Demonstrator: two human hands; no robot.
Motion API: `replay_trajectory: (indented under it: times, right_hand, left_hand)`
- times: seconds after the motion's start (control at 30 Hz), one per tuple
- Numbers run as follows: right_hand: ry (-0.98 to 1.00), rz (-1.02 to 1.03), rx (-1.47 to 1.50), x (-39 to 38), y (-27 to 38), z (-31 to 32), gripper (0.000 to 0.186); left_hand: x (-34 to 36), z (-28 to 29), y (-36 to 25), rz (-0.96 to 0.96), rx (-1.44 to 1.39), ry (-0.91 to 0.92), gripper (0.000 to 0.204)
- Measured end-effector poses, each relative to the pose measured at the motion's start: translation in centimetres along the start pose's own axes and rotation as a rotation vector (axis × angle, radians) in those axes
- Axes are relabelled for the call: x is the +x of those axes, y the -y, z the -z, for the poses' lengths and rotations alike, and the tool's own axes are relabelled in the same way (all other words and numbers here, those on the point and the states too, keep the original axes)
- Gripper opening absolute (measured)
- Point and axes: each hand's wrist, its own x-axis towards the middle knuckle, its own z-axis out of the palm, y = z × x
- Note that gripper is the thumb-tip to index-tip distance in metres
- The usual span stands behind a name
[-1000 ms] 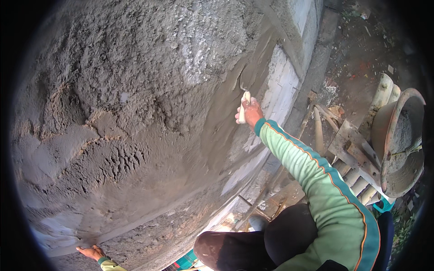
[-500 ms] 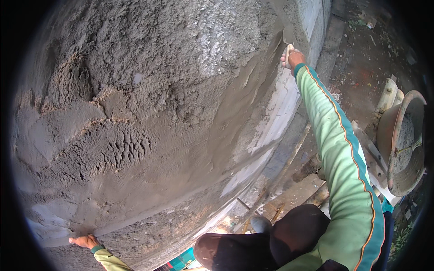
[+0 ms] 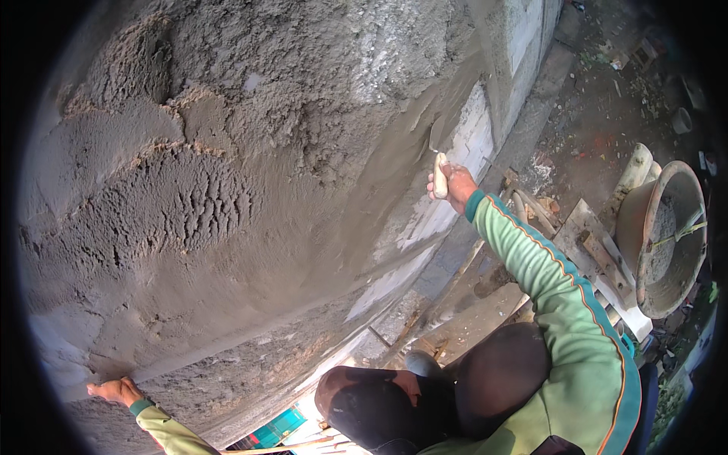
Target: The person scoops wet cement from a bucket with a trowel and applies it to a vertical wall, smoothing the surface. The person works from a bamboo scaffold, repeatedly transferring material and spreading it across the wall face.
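Note:
My right hand (image 3: 456,184) is closed around the pale handle of a trowel (image 3: 440,173). The trowel's small metal blade (image 3: 436,135) lies close against the wet grey mortar on the wall (image 3: 334,220), beside a bare pale strip (image 3: 474,125). Far to the left, my left hand (image 3: 117,390) rests at the wall near the edge of the smoothed mortar, its fingers stretched out and nothing visible in them. The mortar is rough and lumpy at the top, cracked at the left and smoother through the middle.
At the right stands a round tub (image 3: 658,235) with grey mortar inside, next to boards (image 3: 603,262) and a pale pole (image 3: 633,174). Debris litters the ground (image 3: 591,136) beyond. My knees (image 3: 500,371) are bent below, near the wall's lower side.
My right hand and the trowel have come down and left along the wall edge, toward me. The view has shifted slightly. My left hand stays at nearly the same spot on the wall.

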Motion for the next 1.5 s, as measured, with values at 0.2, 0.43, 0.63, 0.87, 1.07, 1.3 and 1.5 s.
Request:
replay_trajectory:
  times: [0.2, 0.43, 0.63, 0.87, 1.07, 1.3, 1.5]
  right_hand:
    - [-0.104, 0.013, -0.097, -13.3, -3.4, 2.1, 0.037]
    - [-0.102, 0.4, -0.536, -30.4, 2.5, 2.2, 0.046]
    - [-0.366, 0.351, -0.83, -33.4, 5.5, 2.1, 0.043]
    - [-0.39, 0.127, -0.517, -19.2, -0.7, 2.1, 0.034]
    - [-0.476, 0.056, -0.342, -1.7, -5.3, 3.0, 0.025]
    - [-0.409, 0.096, -0.257, 7.5, -5.4, -0.9, 0.02]
    - [-0.296, -0.088, -0.127, 6.2, -7.8, -3.2, 0.026]
  left_hand:
    - [-0.6, -1.3, -0.6, 0.111, -0.061, -0.239, 0.092]
    - [-2.7, -1.1, -1.3, 0.063, 0.069, -0.199, 0.071]
    - [0.9, 0.4, 3.1, -0.203, 0.249, -0.162, 0.041]
    - [3.0, 0.9, 4.1, -0.255, 0.488, -0.117, 0.08]
    - [0.1, -2.0, 2.9, -0.157, 0.224, -0.229, 0.075]
    - [-1.2, -1.7, 0.7, -0.109, 0.287, -0.221, 0.062]
    - [0.8, -1.3, 1.4, -0.223, 0.419, -0.225, 0.043]
